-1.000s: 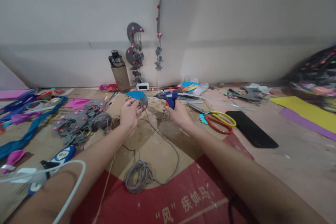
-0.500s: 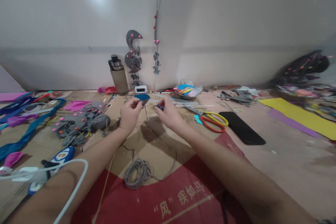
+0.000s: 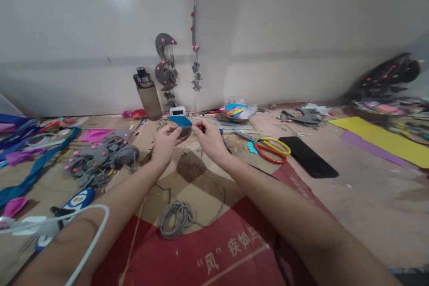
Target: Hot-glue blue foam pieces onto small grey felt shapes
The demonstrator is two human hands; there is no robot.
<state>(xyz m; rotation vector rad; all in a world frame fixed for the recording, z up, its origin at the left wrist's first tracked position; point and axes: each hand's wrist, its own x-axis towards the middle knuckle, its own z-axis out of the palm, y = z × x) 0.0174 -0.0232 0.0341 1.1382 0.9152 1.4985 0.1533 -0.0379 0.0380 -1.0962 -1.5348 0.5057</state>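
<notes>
My left hand (image 3: 167, 142) is closed in a pinch on a curved blue piece (image 3: 180, 121), thin like felt or card, with a grey patch (image 3: 185, 132) on its lower side. At the right edge of that piece, the closed fingertips of my right hand (image 3: 210, 140) meet it. A thin grey cord runs down from under the right hand, and I take it to be in those fingers, which partly hide it. Below both hands lies a loose coil of the same grey cord (image 3: 176, 220) on the cardboard.
Scissors (image 3: 273, 151) and a black phone (image 3: 308, 156) lie to the right. Grey felt pieces with pompoms (image 3: 100, 156) are heaped at left. Behind stand a bottle (image 3: 149, 98), a small white device (image 3: 177, 111) and a dish of scraps (image 3: 237, 119). A white cable (image 3: 103, 228) crosses my left forearm.
My right hand has moved left to meet the blue piece. That piece has tilted up, showing more of its face and the grey patch. The hanging cord has shifted right.
</notes>
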